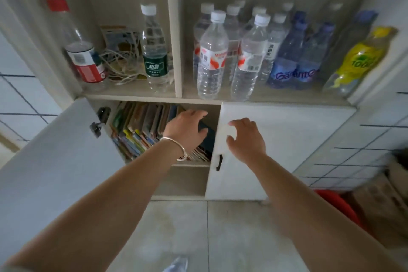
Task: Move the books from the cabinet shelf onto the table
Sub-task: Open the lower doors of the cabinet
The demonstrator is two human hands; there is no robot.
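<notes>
Your left hand (187,130) reaches into the open lower compartment of the cabinet (174,28), at 12 o'clock from the middle of the view. Its grip is spread, fingers splayed over a dark book (207,139) that leans at the right end of the row; the palm seems to lie against the cover, though you cannot tell whether the fingers have closed on it. A silver bangle (176,148) sits on that wrist.

The books (141,126) stand in a packed, tilted row on the shelf (189,164) inside that compartment, at 11 o'clock, spines and top edges facing you, from the left wall to the dark book.

Your right hand (245,139) hangs at 1 o'clock in front of the closed right door (282,139), grip spread and empty, fingers curled loosely near the door's edge, above the black handle (219,162). Whether it touches the door cannot be told.

The left door (55,150) swings wide open at 9 o'clock. On the upper shelf, water bottles (231,51) crowd at 12 to 1 o'clock, a yellow bottle (357,59) at 2 o'clock, and a green-labelled bottle (154,51) beside tangled cords (119,62) at 11 o'clock.
</notes>
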